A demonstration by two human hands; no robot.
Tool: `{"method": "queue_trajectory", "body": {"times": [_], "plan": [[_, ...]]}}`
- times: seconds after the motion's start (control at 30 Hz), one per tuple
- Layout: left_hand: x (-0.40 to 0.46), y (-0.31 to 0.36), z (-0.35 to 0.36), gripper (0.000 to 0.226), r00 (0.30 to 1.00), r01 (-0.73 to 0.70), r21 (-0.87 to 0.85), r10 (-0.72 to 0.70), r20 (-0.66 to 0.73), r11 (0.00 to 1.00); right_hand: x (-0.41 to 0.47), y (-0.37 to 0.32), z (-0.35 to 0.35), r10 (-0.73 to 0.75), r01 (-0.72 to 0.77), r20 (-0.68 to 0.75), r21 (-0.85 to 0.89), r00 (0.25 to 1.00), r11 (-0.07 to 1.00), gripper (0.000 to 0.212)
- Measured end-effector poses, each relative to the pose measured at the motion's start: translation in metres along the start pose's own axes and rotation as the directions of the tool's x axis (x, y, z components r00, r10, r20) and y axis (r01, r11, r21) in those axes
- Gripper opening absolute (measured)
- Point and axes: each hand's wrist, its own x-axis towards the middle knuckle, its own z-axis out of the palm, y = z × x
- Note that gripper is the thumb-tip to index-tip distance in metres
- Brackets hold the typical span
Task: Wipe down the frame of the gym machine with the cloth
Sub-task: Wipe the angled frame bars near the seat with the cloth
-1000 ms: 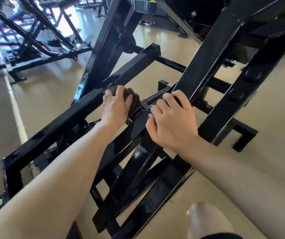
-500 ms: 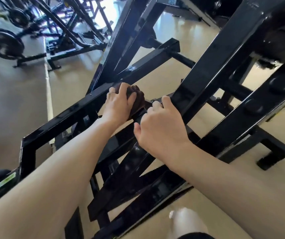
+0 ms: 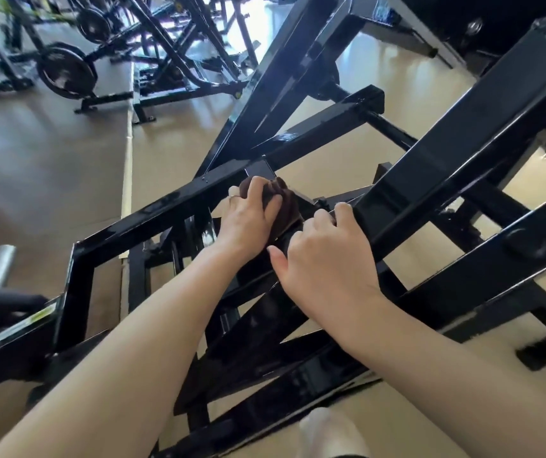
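Left hand [image 3: 248, 216] presses cloth [image 3: 285, 206] on diagonal frame [image 3: 152, 216].

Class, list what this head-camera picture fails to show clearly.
- Most of the dark brown cloth: covered by the left hand.
- Right hand fingertips: curled behind the glossy black steel frame.
- Frame's top: cut off by the picture's upper edge.
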Motion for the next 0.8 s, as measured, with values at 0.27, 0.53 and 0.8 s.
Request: {"method": "queue_trajectory", "body": {"times": [0.27,0.53,0.8], "plan": [[-0.007,-0.004,-0.003,0.036,0.993,-0.120,0.099,0.120,-0.002,0.988,-0.003,-0.003,-0.002,0.036,-0.036,0.037,0.004,0.999,0.999,0.070],[0.026,-0.015,-0.008,0.037,0.968,-0.249,0.171,0.241,0.068,0.953,0.005,-0.013,-0.002,0.133,-0.133,0.029,-0.020,0.991,0.991,0.069],[0.121,-0.053,-0.015,0.038,0.960,-0.280,0.217,0.268,0.082,0.935,0.014,-0.025,0.012,0.285,-0.293,-0.091,-0.092,0.954,0.952,0.072]]}}
